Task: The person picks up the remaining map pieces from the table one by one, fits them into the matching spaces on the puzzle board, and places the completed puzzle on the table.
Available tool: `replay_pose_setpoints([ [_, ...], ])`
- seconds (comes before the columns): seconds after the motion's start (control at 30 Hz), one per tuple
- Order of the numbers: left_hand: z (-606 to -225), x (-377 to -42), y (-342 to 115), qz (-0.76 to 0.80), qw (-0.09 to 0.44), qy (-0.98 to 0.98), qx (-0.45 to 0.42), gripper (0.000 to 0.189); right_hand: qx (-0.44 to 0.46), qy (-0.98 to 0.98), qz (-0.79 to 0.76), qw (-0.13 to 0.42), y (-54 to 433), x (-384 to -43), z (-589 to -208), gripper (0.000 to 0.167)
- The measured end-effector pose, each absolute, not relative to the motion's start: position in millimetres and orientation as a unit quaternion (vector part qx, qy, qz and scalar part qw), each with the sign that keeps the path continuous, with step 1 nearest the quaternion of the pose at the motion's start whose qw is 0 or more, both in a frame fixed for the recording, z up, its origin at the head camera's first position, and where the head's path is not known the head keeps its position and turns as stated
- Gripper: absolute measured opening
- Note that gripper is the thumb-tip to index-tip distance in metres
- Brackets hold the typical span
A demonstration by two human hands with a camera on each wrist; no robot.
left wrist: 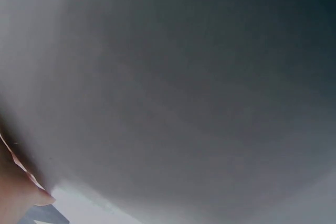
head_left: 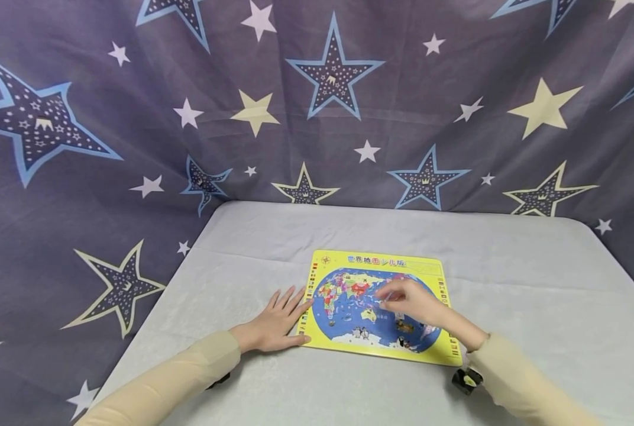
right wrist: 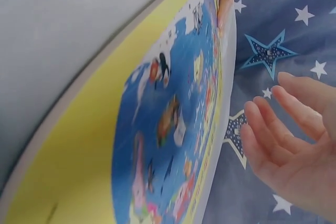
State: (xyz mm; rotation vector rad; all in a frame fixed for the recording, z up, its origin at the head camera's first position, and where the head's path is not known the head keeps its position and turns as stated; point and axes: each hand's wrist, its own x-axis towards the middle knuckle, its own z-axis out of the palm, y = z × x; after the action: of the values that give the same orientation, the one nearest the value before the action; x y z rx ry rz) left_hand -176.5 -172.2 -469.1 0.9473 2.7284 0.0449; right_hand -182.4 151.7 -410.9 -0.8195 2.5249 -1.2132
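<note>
A yellow-bordered children's world map board (head_left: 381, 349) lies flat on the grey-covered table, with a blue oval map, animals and flags printed on it. My left hand (head_left: 276, 324) lies with fingers spread on the cloth, its fingertips and thumb touching the board's left edge. Over the right half of the map hovers my right hand (head_left: 414, 300). Its fingers are loosely bent in the right wrist view, and nothing shows in that hand (right wrist: 294, 140). The left wrist view is mostly dim, blurred cloth, with part of the left hand (left wrist: 21, 195) in the lower left corner.
Pale grey cloth covers the table (head_left: 535, 284). A dark curtain (head_left: 359, 136) with stars hangs behind it and on the left. A small black wrist device (head_left: 467, 380) sits below the right sleeve, close to the board's lower right corner.
</note>
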Motion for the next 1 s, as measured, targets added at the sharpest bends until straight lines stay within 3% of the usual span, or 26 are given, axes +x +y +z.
replay_pose_setpoints([
  [1.0, -468.3, -175.8, -171.7, 0.018, 0.124, 0.937, 0.326, 0.080, -0.237, 0.886, -0.390, 0.087, 234.6, -146.1, -399.1, 0.021],
])
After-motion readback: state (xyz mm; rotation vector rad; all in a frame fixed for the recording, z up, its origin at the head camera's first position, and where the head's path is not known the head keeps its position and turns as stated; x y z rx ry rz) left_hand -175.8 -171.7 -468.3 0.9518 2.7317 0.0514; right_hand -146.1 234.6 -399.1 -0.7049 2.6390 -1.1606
